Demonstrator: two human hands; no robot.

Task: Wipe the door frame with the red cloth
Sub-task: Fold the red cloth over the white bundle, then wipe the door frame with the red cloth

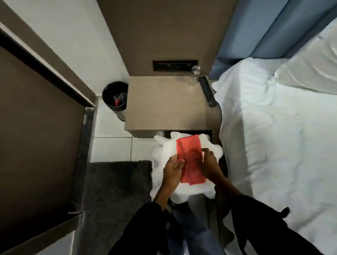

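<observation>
Your red cloth (189, 155) is folded into a long flat rectangle, running lengthwise away from you, with its near end just past your wrists and its far end well beyond your fingertips. It lies between your two hands: your left hand (173, 171) rests against its left edge, fingers curled over the border, and your right hand (208, 164) presses on its right edge with fingers spread onto the fabric. Fold lines run along its length. The door frame (43, 61) stands well off to the left of your left hand, a dark brown band with a pale strip beside it, slanting down toward a metal-tipped lower corner.
</observation>
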